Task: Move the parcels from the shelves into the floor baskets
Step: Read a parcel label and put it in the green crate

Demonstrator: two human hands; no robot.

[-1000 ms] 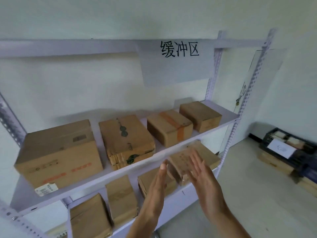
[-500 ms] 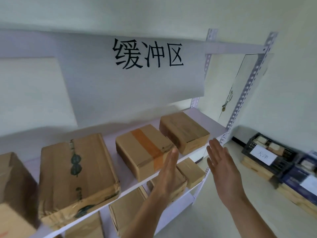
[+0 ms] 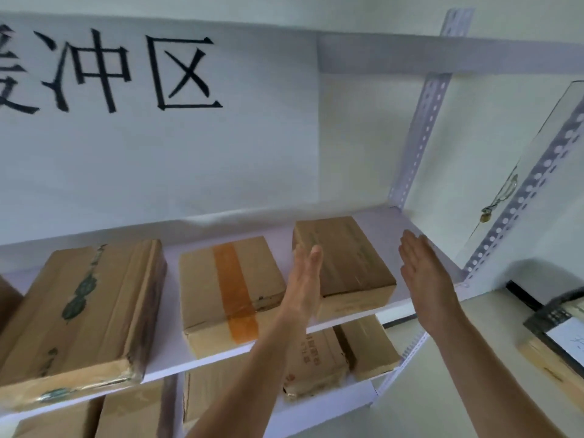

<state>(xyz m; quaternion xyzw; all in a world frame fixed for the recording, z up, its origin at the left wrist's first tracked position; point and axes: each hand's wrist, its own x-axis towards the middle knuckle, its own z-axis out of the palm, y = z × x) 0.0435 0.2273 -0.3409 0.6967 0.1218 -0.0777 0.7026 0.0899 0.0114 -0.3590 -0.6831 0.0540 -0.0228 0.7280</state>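
**Two flat hands reach for the brown box on the shelf**

Head view: A white shelf (image 3: 407, 226) holds three cardboard parcels in a row. The parcel on the far right (image 3: 344, 257) is a plain brown box near the right end of the shelf. The left hand (image 3: 305, 279) is stretched out flat, fingers straight and close together, right at the left side of this box. I cannot tell if it touches the box. The right hand (image 3: 423, 273) is also flat, with nothing in it. It is on the right side of the box with a gap of bare shelf between them. The box sits between the two hands and rests on the shelf.

Next to it on the left is a box with orange tape (image 3: 230, 289) down its middle. Further left is a bigger box with green marks (image 3: 82, 308) on its top. It sticks out a little past the front edge of the shelf.

More brown boxes (image 3: 319, 355) sit on the lower shelf. A big white sign (image 3: 158, 137) with black writing hangs behind the shelf. At the far right, low down, part of a dark basket (image 3: 550, 314) shows on the floor, with a white paper on it.
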